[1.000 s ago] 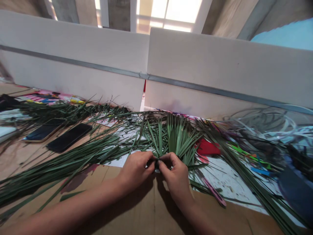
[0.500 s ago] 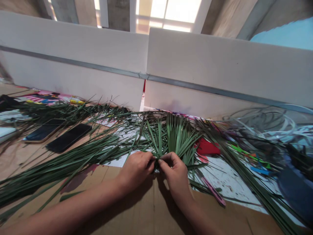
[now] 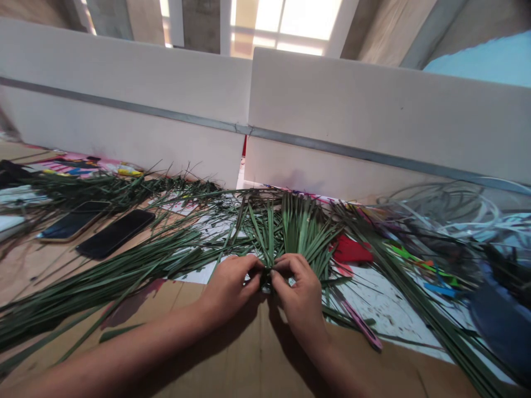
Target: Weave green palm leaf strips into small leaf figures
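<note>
Both hands meet at the middle, pinching a small dark green piece of palm leaf (image 3: 266, 272) between them. My left hand (image 3: 232, 284) has thumb and forefinger closed on its left side. My right hand (image 3: 299, 290) pinches it from the right, fingertips almost touching the left ones. The fingers hide most of the piece, so its shape is unclear. Just beyond the hands, a fan of green palm leaf strips (image 3: 305, 226) spreads over the table. A pink cutter (image 3: 360, 320) lies to the right of my right hand.
A long bundle of leaf strips (image 3: 124, 271) lies left, with two phones (image 3: 116, 235) behind it. On the right are more long strips (image 3: 415, 298), a red cloth-like piece (image 3: 352, 250) and coiled white strapping (image 3: 468, 213). A pale partition (image 3: 373, 121) stands behind.
My left thumb and forefinger have shifted, with the thumb now showing below the forefinger. My right hand has turned slightly. Both hands stay at the same spot.
</note>
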The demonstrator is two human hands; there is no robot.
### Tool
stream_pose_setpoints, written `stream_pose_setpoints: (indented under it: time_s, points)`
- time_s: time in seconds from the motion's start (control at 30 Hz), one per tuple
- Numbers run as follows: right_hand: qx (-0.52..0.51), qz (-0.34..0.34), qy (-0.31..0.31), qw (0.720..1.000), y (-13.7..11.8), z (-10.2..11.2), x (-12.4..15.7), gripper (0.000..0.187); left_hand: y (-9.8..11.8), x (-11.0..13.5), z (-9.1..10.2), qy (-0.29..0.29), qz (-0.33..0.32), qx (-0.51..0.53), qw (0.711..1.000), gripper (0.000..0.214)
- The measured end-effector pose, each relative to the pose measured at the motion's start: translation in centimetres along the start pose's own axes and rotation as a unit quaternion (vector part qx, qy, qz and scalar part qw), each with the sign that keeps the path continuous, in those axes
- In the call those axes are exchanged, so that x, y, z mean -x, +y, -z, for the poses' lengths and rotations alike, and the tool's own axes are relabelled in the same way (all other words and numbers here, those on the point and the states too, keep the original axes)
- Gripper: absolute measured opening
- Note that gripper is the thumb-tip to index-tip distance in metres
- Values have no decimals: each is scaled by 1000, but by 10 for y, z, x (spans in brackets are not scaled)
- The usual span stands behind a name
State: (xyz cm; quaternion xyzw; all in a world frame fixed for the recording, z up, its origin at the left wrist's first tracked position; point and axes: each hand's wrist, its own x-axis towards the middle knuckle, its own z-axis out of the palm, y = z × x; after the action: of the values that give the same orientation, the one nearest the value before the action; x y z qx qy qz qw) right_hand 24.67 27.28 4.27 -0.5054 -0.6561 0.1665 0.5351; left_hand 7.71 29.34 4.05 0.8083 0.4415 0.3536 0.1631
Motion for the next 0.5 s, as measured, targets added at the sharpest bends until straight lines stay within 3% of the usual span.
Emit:
stream_pose_setpoints:
  time_s: [0.23, 0.33, 0.5]
  points:
    - [-34, 0, -23, 999, -1, -2, 2, 5, -4, -6, 3, -12, 92, 197, 976, 13]
    - [-78, -57, -41, 994, 2, 0, 0, 12, -6, -6, 4, -12, 126, 220, 967, 12]
    - [-144, -177, -71, 971, 10, 5, -7, 29, -4, -6, 6, -10, 124, 210, 970, 16]
